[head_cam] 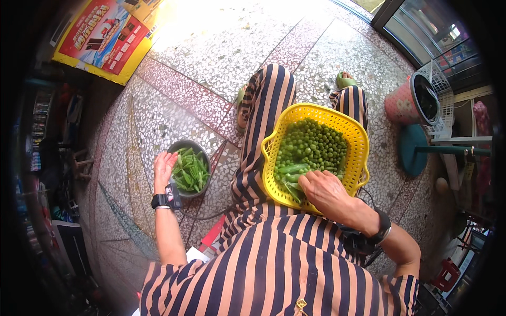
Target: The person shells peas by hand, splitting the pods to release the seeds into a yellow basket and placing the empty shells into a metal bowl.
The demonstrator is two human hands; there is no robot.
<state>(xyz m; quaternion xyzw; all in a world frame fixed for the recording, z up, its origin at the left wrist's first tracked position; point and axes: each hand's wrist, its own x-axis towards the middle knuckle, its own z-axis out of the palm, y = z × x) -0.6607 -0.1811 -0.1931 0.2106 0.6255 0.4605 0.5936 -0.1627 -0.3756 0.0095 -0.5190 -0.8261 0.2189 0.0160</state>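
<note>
A yellow plastic basket (357, 138) rests on my lap, holding shelled green peas (316, 142) and some whole pea pods (293, 169) at its near left side. My right hand (326, 191) reaches in over the near rim, its fingers bent down among the pods and peas; the fingertips are hidden, so a grip cannot be made out. On the floor to the left stands a dark round bowl (208, 158) full of green pods (191, 170). At this bowl's left rim is my left hand (164, 166), fingers extended and nothing seen in it.
A pink bin (401, 103), a white plastic crate (444, 94) and a round teal base (412, 150) stand on the right. A yellow box with a red printed panel (126, 75) is at the upper left. A dark cable (209, 217) runs from my left wrist towards my waist.
</note>
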